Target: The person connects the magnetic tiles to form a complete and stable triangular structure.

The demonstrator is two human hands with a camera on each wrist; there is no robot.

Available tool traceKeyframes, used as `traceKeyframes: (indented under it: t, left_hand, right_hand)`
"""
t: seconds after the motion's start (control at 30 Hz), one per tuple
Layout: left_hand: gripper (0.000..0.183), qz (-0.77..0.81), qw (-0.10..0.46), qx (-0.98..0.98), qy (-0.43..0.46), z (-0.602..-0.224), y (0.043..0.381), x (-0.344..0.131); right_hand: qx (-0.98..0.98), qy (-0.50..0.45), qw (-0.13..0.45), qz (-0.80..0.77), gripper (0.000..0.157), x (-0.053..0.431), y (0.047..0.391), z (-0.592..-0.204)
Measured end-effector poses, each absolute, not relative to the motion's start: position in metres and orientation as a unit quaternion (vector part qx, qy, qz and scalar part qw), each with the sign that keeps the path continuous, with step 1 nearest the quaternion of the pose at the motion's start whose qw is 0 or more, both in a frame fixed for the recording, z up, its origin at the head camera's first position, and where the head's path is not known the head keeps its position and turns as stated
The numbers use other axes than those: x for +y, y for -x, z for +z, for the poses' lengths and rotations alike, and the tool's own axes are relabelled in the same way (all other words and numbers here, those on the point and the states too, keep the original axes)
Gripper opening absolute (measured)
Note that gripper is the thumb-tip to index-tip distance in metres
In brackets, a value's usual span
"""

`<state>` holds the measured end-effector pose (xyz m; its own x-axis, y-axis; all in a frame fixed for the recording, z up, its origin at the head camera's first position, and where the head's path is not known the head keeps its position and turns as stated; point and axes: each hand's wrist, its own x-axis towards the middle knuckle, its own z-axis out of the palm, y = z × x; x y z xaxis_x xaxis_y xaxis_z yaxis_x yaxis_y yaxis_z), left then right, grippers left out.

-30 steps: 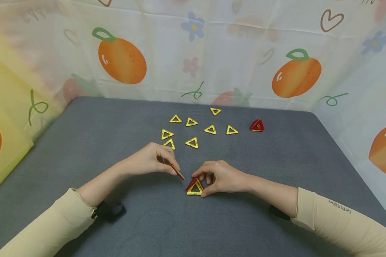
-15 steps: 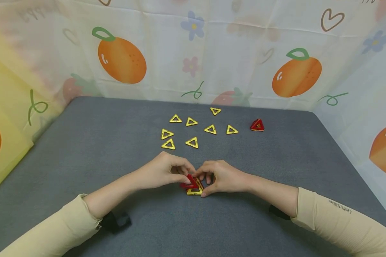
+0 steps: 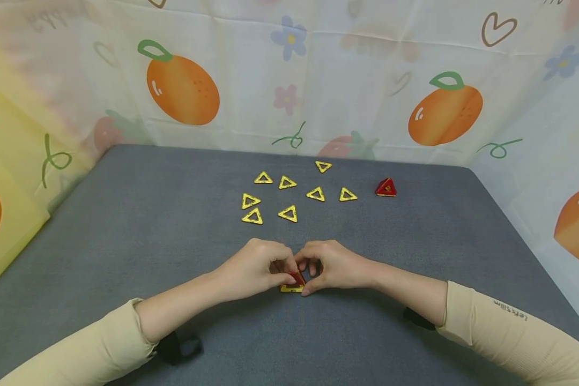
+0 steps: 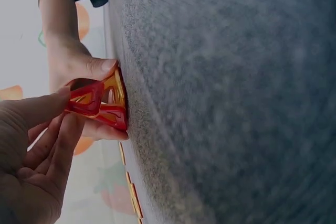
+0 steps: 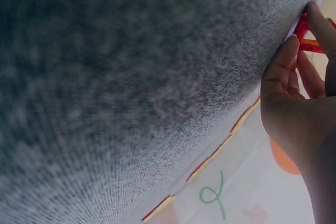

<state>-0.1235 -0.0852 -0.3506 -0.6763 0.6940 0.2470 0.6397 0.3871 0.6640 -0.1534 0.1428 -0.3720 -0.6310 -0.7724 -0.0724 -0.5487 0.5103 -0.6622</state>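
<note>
Between thumb and fingers, my left hand (image 3: 258, 268) pinches a red triangular magnetic tile (image 4: 90, 99). That tile leans at the top of a small structure of triangular magnetic tiles (image 4: 119, 95), red and yellow, standing on the table. From the other side my right hand (image 3: 338, 265) grips the structure, thumb at the near lower corner and fingers at the far side. In the head view my left fingers cover much of it, leaving a yellow front edge visible. Whether the pinched tile touches the others along its edges, I cannot tell.
Farther back on the grey table (image 3: 198, 187) lie several flat yellow triangular tiles, one of them nearest my hands (image 3: 288, 214). A finished-looking red tile pyramid (image 3: 386, 187) stands at the back right. A fruit-print curtain (image 3: 251, 69) hangs behind the table.
My left hand has moved right and slightly toward me, bringing the red tile from beside the structure onto it. My right hand has stayed in place, still gripping the structure.
</note>
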Motion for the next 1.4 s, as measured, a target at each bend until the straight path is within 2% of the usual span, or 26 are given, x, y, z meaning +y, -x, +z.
traceKeyframes:
  t: [0.23,0.6,0.83,0.93,1.17,1.4]
  left_hand:
    - [0.008,0.392,0.057,0.840,-0.371,-0.353,0.124,-0.084]
    - [0.016,0.378,0.054,0.856,-0.348,-0.360,0.127,-0.080]
    - [0.020,0.390,0.094,0.858,-0.320,-0.364,0.132,-0.083]
    - [0.021,0.400,0.126,0.857,-0.300,-0.366,0.134,-0.086]
    - [0.015,0.406,0.187,0.847,-0.286,-0.369,0.138,-0.092]
    - [0.016,0.395,0.198,0.848,-0.293,-0.370,0.140,-0.091]
  right_hand:
    - [0.851,0.386,0.184,-0.306,0.044,0.142,0.154,-0.372]
    - [0.846,0.390,0.185,-0.312,0.046,0.143,0.155,-0.372]
    - [0.846,0.382,0.193,-0.319,0.053,0.142,0.155,-0.371]
    - [0.846,0.376,0.197,-0.323,0.048,0.142,0.154,-0.371]
    - [0.839,0.394,0.190,-0.323,0.024,0.143,0.154,-0.373]
    - [0.836,0.393,0.197,-0.328,0.019,0.144,0.155,-0.372]
